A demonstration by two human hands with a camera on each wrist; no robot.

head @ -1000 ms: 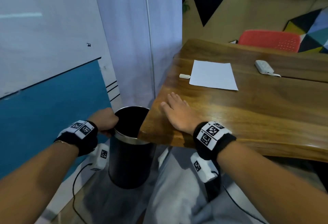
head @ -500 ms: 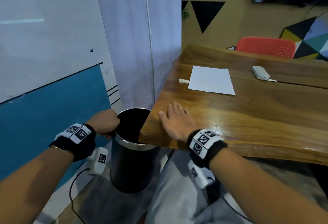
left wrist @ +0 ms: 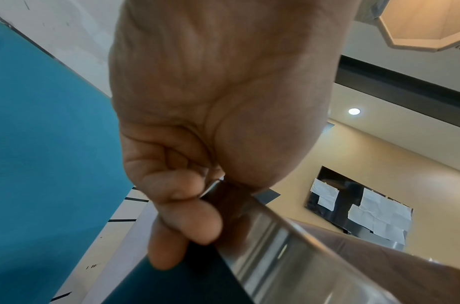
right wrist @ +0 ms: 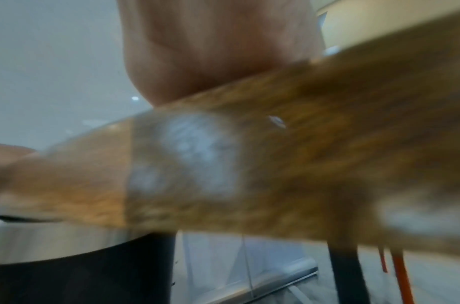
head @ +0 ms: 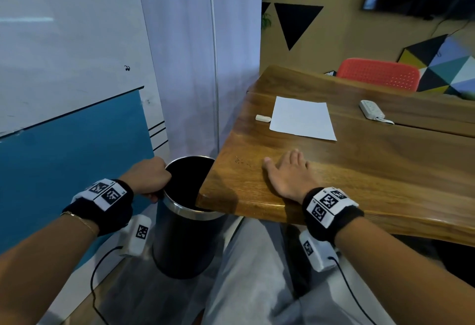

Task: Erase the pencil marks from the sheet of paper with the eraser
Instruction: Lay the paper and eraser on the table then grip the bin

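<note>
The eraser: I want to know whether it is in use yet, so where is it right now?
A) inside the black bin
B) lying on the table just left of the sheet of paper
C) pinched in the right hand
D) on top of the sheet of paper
B: the eraser lies on the table just left of the sheet of paper, with neither hand on it.

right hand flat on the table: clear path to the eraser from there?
Probably yes. The right hand lies flat on the table, holding nothing, and only bare wood shows between it and the eraser, which lies apart from the paper, on its left. It may need a forward lean.
</note>
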